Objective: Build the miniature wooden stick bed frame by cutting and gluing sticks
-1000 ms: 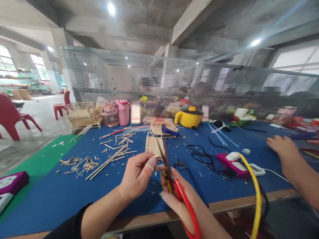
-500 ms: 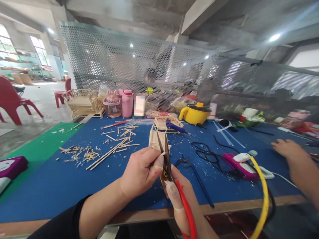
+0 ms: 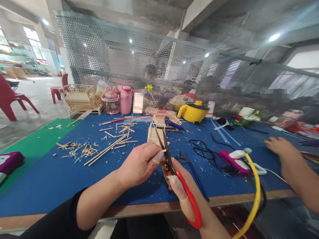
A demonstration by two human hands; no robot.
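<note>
My left hand [image 3: 138, 164] pinches a short thin wooden stick [image 3: 162, 151] at its fingertips, over the near part of the blue table [image 3: 54, 186]. My right hand [image 3: 183, 192] grips red-handled scissors [image 3: 184, 192], whose dark blades [image 3: 161, 142] point up and away, slightly apart, with the stick's end at them. Just beyond the blades lies a slatted wooden panel [image 3: 153, 134].
Loose wooden sticks [image 3: 109, 149] and offcuts [image 3: 77, 151] lie at the left. A yellow pot [image 3: 193, 112], pink bottles [image 3: 126, 99] and wooden frames [image 3: 79, 98] stand at the back. Black cables [image 3: 206, 152], a pink-white device [image 3: 236, 161] and another person's hand [image 3: 280, 146] are at the right.
The scissor blades have closed in from a wider spread onto the stick held by my left hand. The view has tilted down slightly; the other person's hand has shifted a little.
</note>
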